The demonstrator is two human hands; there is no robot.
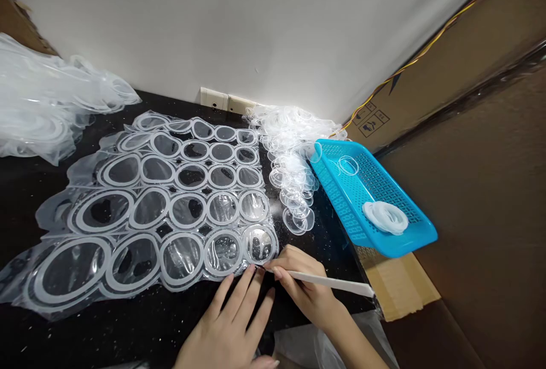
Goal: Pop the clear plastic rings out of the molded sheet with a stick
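Note:
A translucent sheet of molded silicone-like rings (181,258) lies on the black table, its rings in rows with clear film inside. My left hand (232,320) is flat and open, fingers spread, fingertips touching the sheet's near right edge. In my right hand (305,283) is a slim white-handled tool (336,282), pinched pen-like. Its tip meets the rim of the nearest right-hand ring (260,244); the tip's exact shape is too small to make out.
Clear thin discs and trimmings (294,164) are heaped beyond the sheet. A blue basket (409,244) on the right holds stacked white rings (386,217). More translucent sheets (38,102) are piled at left. Wall sockets (214,99), a cardboard box (482,198) and yellow wire (394,76) border the table.

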